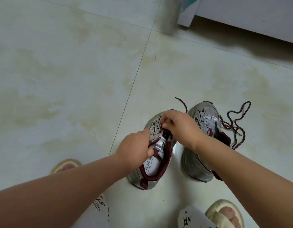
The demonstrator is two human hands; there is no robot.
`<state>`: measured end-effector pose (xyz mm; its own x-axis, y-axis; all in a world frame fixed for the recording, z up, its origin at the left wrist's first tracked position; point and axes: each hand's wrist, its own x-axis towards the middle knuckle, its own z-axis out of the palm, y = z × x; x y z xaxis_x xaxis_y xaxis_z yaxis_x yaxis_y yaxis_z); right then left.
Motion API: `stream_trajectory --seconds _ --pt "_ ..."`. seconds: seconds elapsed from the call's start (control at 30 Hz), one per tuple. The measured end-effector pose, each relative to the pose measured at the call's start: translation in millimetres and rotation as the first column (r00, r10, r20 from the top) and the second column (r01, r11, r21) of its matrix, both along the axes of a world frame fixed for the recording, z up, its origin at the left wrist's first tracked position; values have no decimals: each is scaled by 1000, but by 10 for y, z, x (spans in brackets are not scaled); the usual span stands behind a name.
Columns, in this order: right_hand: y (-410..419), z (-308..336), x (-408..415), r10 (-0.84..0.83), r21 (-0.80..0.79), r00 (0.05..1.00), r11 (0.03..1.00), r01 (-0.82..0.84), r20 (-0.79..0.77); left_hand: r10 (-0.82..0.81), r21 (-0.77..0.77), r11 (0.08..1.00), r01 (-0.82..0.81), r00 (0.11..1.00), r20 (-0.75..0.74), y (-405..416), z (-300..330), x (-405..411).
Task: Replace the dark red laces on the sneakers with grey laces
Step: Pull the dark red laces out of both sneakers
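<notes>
Our left hand (136, 147) grips the near sneaker (153, 155), right hand (180, 127) pinching its red lace (165, 131); the other sneaker (203, 142) looks half unlaced, no grey laces visible.

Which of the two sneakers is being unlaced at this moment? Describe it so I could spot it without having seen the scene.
On the tiled floor, two silver sneakers with dark red collars stand side by side. It is the left sneaker, with both hands on it. Its neighbour, the right sneaker, is untouched, loose lace trailing on the floor.
</notes>
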<state>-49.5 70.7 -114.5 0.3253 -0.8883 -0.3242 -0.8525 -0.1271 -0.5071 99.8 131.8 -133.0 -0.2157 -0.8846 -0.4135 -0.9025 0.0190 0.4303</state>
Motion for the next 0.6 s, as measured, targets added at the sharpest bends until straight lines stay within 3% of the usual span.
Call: stream_trajectory --seconds 0.07,0.13,0.17,0.23,0.3,0.47,0.53,0.6 --pt "34 -16 -5 132 63 990 990 -128 -50 -3 2 1000 3 1000 -1 0 1 1" --pt "71 -36 42 192 -25 969 980 -198 -155 -4 1 1000 4 1000 -4 2 5 1" --pt "74 -39 59 147 -95 976 982 -164 -159 -5 1 1000 5 1000 -4 6 8 1" --pt "0 26 53 -154 -136 988 980 148 -34 -7 2 1000 7 1000 -2 11 13 7" --pt "-131 76 -35 -373 -102 923 918 382 97 -9 5 1000 9 1000 8 17 14 18" --pt "-46 135 -141 -252 -90 919 968 235 -304 -7 23 1000 7 1000 5 19 26 20" --pt "109 115 -106 -180 -85 933 983 162 -311 -4 24 1000 4 1000 0 19 29 22" --pt "228 110 -48 -132 69 965 986 151 -229 0 21 1000 0 1000 -5 22 27 21"
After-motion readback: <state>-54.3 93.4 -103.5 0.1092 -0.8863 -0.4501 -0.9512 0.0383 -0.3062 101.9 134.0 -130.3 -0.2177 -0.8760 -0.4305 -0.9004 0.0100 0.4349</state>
